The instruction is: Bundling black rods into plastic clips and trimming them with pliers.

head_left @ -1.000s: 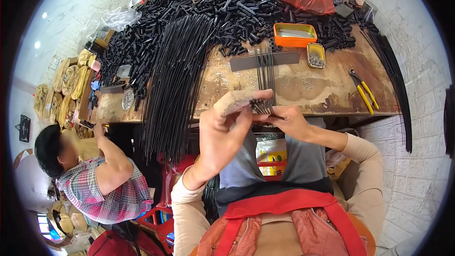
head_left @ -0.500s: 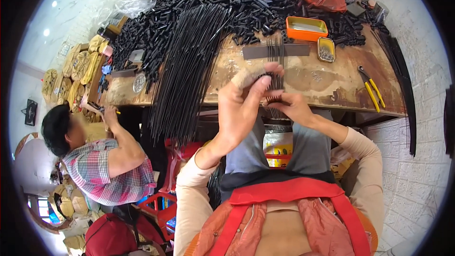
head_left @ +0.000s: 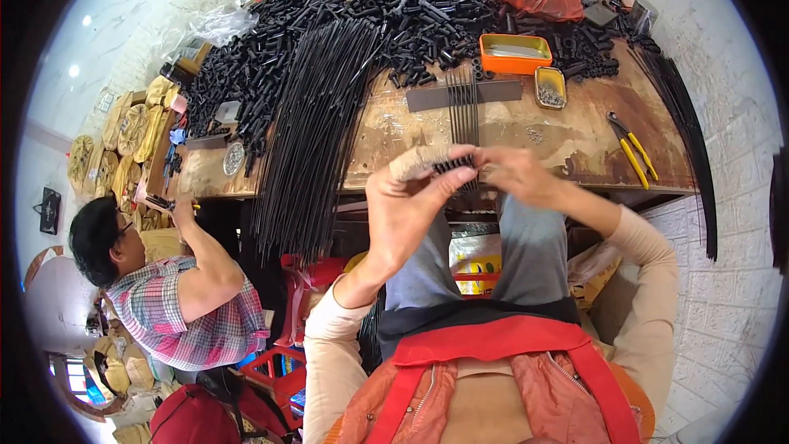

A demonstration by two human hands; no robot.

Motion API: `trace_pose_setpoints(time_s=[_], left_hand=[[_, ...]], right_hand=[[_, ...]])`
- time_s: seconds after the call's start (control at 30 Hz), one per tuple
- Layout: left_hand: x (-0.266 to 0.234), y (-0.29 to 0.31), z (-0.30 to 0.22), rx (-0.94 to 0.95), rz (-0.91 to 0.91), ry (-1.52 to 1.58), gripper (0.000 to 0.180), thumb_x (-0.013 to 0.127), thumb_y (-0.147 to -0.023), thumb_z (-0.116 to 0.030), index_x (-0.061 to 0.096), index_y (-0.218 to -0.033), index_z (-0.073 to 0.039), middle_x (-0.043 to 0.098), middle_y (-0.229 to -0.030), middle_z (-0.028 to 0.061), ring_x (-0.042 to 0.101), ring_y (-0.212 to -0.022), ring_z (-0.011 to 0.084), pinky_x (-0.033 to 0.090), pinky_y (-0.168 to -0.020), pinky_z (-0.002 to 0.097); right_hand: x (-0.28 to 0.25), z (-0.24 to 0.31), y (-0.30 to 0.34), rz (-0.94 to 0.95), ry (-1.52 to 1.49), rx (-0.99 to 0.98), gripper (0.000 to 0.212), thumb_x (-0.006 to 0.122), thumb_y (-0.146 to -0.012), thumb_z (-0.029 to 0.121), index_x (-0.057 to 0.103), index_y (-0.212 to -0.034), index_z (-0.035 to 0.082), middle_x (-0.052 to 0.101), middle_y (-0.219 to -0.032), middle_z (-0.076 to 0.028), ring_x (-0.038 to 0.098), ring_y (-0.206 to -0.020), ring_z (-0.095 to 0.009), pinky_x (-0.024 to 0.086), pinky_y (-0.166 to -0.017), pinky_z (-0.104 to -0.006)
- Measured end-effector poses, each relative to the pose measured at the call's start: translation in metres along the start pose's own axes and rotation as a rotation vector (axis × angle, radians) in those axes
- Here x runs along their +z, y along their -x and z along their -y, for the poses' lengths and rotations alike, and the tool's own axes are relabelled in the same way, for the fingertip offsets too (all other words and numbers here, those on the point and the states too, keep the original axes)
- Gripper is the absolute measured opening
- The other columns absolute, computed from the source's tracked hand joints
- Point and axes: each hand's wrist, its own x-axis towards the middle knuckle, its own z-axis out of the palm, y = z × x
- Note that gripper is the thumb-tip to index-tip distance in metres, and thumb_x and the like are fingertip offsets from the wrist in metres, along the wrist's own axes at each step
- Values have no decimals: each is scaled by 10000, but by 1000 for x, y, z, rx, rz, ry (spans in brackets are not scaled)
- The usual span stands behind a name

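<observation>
Above the table's near edge, my left hand (head_left: 403, 205) pinches a bundle of thin black rods (head_left: 464, 111) between thumb and fingers. The rods fan out side by side, pointing away from me, with dark ridged pieces in a row at the grip. Tan wrapping covers one of that hand's fingers. My right hand (head_left: 526, 177) meets the bundle's right side, its fingertips bunched close to the left thumb; motion smears them, and anything between them is hidden. The rods' far ends lie across a long grey block (head_left: 427, 99) on the table.
A big pile of black rods (head_left: 312, 131) overhangs the table edge at left. Black tubular parts (head_left: 411, 12) heap the back. An orange tray (head_left: 515, 55), a tin of small metal bits (head_left: 550, 88) and yellow-handled pliers (head_left: 631, 150) lie right. A person (head_left: 181, 296) works at left.
My right hand has moved up and right, from the rods' near ends to beside the left fingertips. My left hand has lowered slightly and turned, still gripping the rods. The whole view has shifted slightly.
</observation>
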Motion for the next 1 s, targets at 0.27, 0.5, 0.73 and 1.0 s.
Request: trace_pose_setpoints(time_s=[0.27,0.5,0.73,1.0], left_hand=[[5,-5,-5,41,55,-49,268,610,-854,138,644,-1103,46,686,-1050,178,662,-992,229,546,-887,330],[3,-5,13,75,119,111,313,603,-856,146,622,-1144,25,655,-1133,185,631,-1081,258,533,-928,365],[4,-7,10,54,84,26,325,608,-859,130,615,-1167,23,667,-1112,167,643,-1048,224,538,-907,324],[1,-24,-1,-73,8,4,328,616,-900,24,584,-1223,70,680,-1043,157,665,-972,201,561,-888,320]], right_hand=[[-145,-89,-119,-61,919,-49,195,627,-818,101,669,-987,14,654,-879,-192,638,-830,-366,512,-734,-395],[-174,-145,-141,125,831,205,128,638,-722,76,706,-804,5,667,-769,-205,679,-767,-346,532,-701,-400],[-177,-112,-134,-36,736,136,110,632,-760,107,681,-804,19,652,-706,-153,664,-694,-309,514,-641,-385],[-97,93,-66,-147,443,-73,169,665,-819,30,653,-987,14,619,-825,-92,585,-680,-147,467,-593,-268]])
